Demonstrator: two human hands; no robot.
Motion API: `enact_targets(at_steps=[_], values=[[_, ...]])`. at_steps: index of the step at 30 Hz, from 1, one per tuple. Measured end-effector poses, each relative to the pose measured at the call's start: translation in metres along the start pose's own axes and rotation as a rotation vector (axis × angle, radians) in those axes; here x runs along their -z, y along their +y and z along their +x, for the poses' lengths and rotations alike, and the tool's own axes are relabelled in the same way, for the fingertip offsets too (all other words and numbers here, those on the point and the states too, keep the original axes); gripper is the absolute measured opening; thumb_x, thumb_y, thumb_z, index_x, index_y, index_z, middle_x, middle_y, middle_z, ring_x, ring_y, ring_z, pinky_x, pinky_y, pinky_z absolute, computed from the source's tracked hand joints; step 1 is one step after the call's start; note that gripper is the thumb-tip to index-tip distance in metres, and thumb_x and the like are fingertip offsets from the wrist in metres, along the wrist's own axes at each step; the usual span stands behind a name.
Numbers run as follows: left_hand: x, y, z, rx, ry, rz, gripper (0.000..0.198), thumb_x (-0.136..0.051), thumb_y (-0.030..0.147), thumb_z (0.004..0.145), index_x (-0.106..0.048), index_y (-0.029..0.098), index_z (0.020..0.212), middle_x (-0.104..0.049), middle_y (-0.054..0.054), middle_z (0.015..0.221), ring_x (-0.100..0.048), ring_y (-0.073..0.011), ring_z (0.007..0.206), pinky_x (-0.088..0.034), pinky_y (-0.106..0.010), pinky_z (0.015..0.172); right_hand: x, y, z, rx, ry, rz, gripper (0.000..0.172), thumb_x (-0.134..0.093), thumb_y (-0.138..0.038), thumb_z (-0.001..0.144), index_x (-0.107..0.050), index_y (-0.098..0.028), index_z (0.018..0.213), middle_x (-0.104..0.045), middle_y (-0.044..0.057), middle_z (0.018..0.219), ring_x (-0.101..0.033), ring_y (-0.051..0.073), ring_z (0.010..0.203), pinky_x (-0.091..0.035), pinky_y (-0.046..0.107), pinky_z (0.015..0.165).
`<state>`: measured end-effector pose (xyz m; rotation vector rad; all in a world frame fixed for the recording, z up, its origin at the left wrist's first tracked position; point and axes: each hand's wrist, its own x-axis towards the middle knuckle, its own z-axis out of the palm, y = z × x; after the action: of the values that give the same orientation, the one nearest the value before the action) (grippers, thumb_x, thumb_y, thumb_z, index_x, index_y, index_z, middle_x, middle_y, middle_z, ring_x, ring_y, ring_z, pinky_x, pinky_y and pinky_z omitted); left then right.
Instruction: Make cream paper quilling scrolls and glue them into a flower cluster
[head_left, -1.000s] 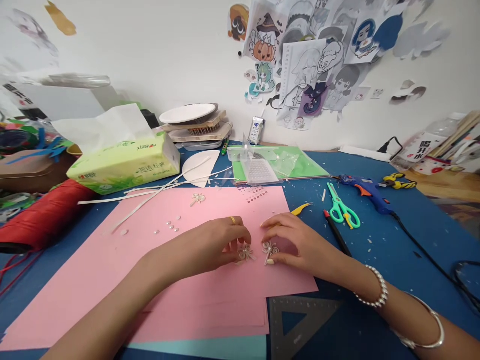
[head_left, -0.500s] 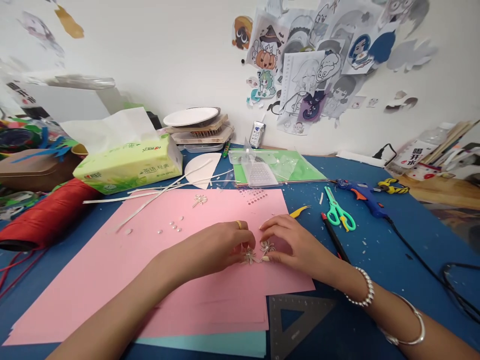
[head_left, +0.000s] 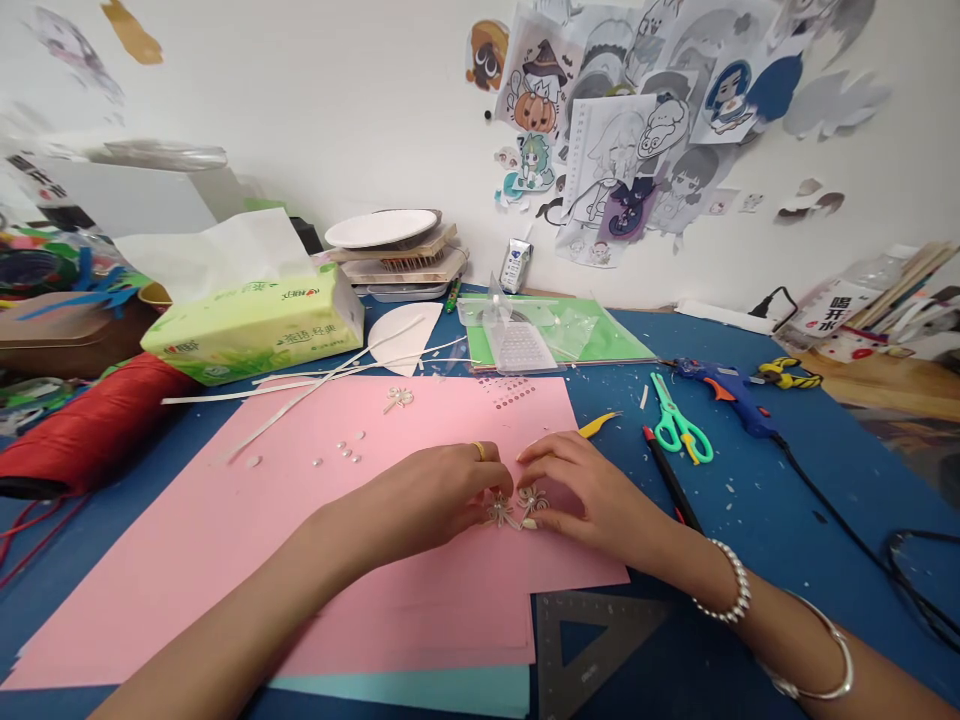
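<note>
Two small cream flowers of curled paper strips with pearl-like centres lie side by side on the pink paper (head_left: 247,560). My left hand (head_left: 457,490) is closed with its fingertips on the left paper flower (head_left: 499,510); its thumb is partly hidden. Around the right paper flower (head_left: 532,501) curve the thumb and index finger of my right hand (head_left: 589,490), pinching it at its edges. The stems of both flowers meet at the bottom. Farther back on the paper sits a third paper flower (head_left: 398,399).
Several pearl beads (head_left: 346,453) and white paper strips (head_left: 330,378) lie at left. Yellow tweezers (head_left: 598,424), a black pen (head_left: 667,480), green scissors (head_left: 681,425) and a blue glue gun (head_left: 724,390) are at right. A set square (head_left: 551,660) lies in front; a tissue pack (head_left: 262,335) stands behind.
The right paper flower has shifted very slightly left, closer to the left one. Both hands keep nearly the same place and grip; the camera view has moved a little.
</note>
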<state>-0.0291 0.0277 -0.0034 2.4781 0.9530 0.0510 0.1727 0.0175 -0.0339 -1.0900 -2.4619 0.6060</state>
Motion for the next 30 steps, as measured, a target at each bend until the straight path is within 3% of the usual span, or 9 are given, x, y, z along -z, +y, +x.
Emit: enact_targets(at_steps=[30], values=[[0.0001, 0.0011, 0.0013, -0.015, 0.001, 0.005, 0.017, -0.043, 0.017, 0.081, -0.057, 0.021, 0.089, -0.057, -0.001, 0.089, -0.056, -0.0126, 0.071, -0.040, -0.022, 0.060, -0.0007, -0.0007, 0.0004, 0.008, -0.005, 0.027, 0.025, -0.055, -0.036, 0.075, -0.058, -0.020, 0.094, -0.054, 0.006, 0.104, -0.045, 0.018, 0.099, -0.034, 0.035, 0.089]])
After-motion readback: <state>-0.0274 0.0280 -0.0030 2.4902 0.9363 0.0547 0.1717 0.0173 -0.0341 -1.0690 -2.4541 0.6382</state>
